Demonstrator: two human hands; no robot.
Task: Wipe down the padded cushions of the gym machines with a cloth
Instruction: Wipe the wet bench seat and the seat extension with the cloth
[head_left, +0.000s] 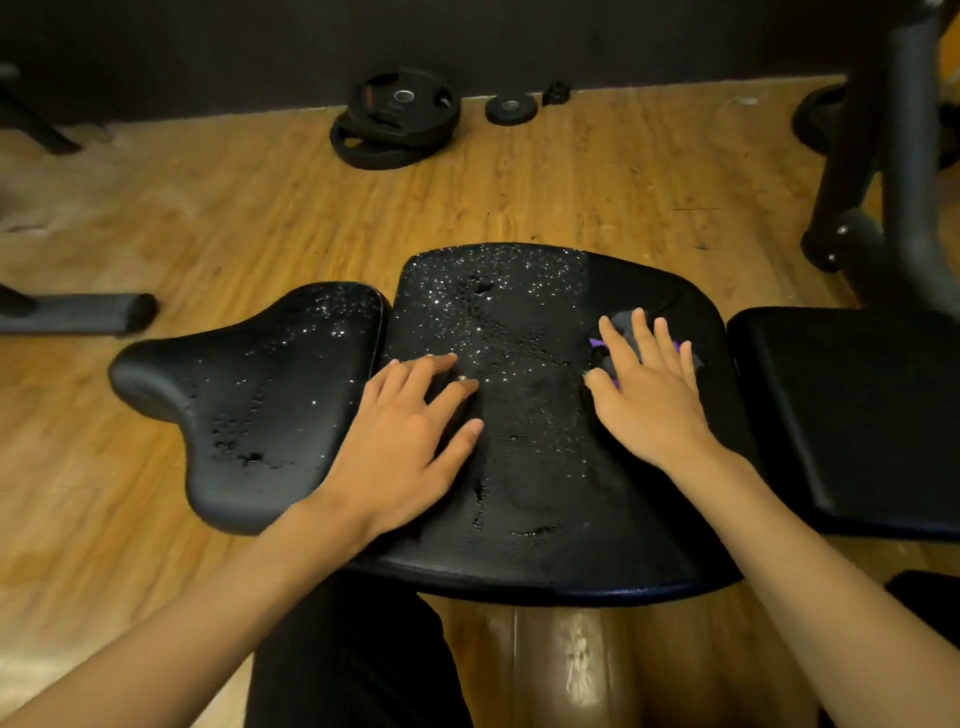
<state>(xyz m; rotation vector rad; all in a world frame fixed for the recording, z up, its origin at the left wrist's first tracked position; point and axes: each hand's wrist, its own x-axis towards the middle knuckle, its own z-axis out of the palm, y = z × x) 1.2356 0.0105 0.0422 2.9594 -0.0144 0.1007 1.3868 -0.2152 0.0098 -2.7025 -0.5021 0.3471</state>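
A wide black padded cushion (524, 467) fills the middle of the head view. Its left and middle part is covered in shining water droplets, while a strip on its right side looks dry and smooth. My right hand (649, 395) lies flat with spread fingers on a dark cloth with purple edges (605, 345), pressing it onto the cushion's right part. My left hand (410, 436) rests flat on the cushion's left edge, fingers spread, holding nothing. A smaller saddle-shaped black pad (244, 395) with droplets joins on the left. Another black pad (852, 415) lies to the right.
Black weight plates (395, 119) and a small plate (509, 109) lie on the wooden floor by the far dark wall. A grey machine frame (893, 156) rises at the right. A black bar foot (83, 314) sticks in from the left. My dark trouser leg (353, 665) is below.
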